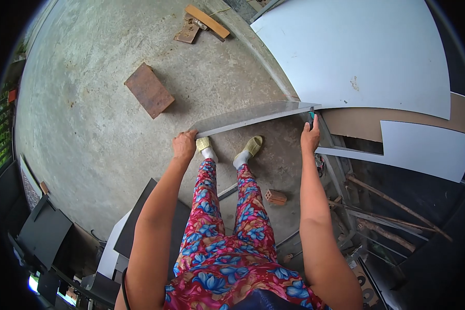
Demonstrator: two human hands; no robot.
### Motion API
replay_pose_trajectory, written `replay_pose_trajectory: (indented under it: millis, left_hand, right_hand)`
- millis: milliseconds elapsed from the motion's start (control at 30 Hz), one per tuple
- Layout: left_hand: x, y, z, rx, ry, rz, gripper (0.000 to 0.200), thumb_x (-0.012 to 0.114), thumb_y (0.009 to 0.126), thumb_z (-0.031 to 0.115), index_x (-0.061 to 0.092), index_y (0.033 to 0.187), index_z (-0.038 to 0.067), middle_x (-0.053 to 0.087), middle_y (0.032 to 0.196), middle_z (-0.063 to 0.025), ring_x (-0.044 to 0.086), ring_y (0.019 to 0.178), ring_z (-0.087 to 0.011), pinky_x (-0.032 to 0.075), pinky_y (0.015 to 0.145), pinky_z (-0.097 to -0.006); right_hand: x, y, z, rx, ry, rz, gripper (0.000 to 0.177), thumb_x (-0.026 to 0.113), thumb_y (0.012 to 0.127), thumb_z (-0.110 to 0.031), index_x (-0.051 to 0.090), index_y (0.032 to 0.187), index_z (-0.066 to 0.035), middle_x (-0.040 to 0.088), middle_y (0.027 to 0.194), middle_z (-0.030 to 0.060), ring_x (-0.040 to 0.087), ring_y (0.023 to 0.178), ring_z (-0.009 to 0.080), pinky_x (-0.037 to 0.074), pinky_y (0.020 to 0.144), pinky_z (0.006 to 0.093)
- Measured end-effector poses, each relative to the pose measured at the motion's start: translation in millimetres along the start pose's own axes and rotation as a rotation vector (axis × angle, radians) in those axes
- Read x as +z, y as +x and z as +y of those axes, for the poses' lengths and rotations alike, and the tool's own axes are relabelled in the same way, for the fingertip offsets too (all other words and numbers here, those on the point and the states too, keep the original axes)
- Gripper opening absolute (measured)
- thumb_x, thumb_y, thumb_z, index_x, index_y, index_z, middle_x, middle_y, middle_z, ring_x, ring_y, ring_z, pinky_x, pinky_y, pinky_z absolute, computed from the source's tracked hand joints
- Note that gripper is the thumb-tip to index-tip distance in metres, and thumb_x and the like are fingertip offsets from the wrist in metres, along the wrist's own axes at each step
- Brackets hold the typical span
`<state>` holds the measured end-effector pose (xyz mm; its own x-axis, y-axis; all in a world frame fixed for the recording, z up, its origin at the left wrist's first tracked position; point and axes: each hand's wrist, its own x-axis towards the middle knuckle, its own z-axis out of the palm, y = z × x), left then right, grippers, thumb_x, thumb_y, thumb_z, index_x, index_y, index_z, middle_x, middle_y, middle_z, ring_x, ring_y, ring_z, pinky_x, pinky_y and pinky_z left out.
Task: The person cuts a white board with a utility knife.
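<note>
A long, flat grey panel [253, 114] with a pale edge spans the space in front of me, above the concrete floor. My left hand [184, 144] is closed on its left end, fingers over the edge. At the right end, my right hand [310, 137] is closed around a small teal-and-black tool [311, 118], with one finger stretched along it. The tool's kind is too small to make out. Its tip is at the panel's corner, beside a large white sheet [356, 57].
A brown block [150, 91] and several wood pieces [207, 21] lie on the floor ahead. A hollow brick [276, 197] lies right of my legs. Wooden poles [392, 204] and a metal frame [341, 181] stand at the right. Dark panels [44, 232] lean at the left.
</note>
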<state>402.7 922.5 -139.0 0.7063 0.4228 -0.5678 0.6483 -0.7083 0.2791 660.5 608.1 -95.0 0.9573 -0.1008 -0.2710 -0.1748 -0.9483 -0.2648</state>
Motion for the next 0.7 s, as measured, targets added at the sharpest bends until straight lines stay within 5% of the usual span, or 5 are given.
replay_pose_trajectory:
  millis: [167, 267, 367, 467, 700]
  left_hand:
    - [0.1, -3.5, 0.3, 0.048, 0.021, 0.011, 0.025, 0.051, 0.082, 0.011, 0.065, 0.102, 0.017, 0.067, 0.095, -0.0069, 0.064, 0.09, -0.0271, 0.05, 0.074, -0.0429]
    - [-5.9, -2.9, 6.8, 0.055, 0.08, -0.054, 0.027, 0.05, 0.082, 0.009, 0.064, 0.104, 0.016, 0.067, 0.095, -0.0088, 0.064, 0.088, -0.0283, 0.052, 0.073, -0.0418]
    - [0.8, -1.6, 10.4, -0.028, 0.11, -0.149, 0.015, 0.05, 0.084, 0.012, 0.062, 0.093, 0.016, 0.066, 0.097, -0.0013, 0.062, 0.097, -0.0251, 0.048, 0.077, -0.0448]
    - [6.0, -3.5, 13.5, -0.069, 0.124, -0.138, 0.015, 0.049, 0.085, 0.012, 0.061, 0.094, 0.016, 0.065, 0.099, -0.0008, 0.062, 0.098, -0.024, 0.048, 0.079, -0.0456]
    - [-12.2, 5.5, 24.4, -0.104, 0.226, -0.202, 0.028, 0.049, 0.083, 0.006, 0.062, 0.104, 0.018, 0.066, 0.098, -0.0039, 0.063, 0.094, -0.026, 0.05, 0.076, -0.0424]
  right_hand:
    - [17.6, -5.5, -0.3, 0.176, 0.309, 0.235, 0.075, 0.071, 0.074, -0.044, 0.048, 0.119, 0.01, 0.057, 0.111, 0.0284, 0.056, 0.105, 0.04, 0.042, 0.089, 0.0437]
    - [60.2, -13.2, 10.9, 0.44, 0.43, 0.087, 0.067, 0.075, 0.07, -0.046, 0.056, 0.102, 0.009, 0.063, 0.088, 0.0224, 0.064, 0.079, 0.0324, 0.05, 0.07, 0.0401]
    - [75.3, -33.5, -15.0, 0.655, 0.803, 0.008, 0.051, 0.079, 0.068, -0.045, 0.056, 0.082, -0.001, 0.049, 0.053, 0.004, 0.041, 0.033, 0.0122, 0.034, 0.031, 0.0259]
    - [73.9, -41.5, -42.3, 0.888, 0.888, -0.026, 0.059, 0.079, 0.067, -0.046, 0.058, 0.092, 0.003, 0.054, 0.064, 0.0089, 0.05, 0.045, 0.0147, 0.04, 0.038, 0.0284]
    - [75.1, -21.1, -57.6, 0.782, 0.639, -0.1, 0.078, 0.078, 0.063, -0.051, 0.057, 0.104, 0.012, 0.059, 0.084, 0.0154, 0.056, 0.06, 0.0212, 0.045, 0.049, 0.0323]
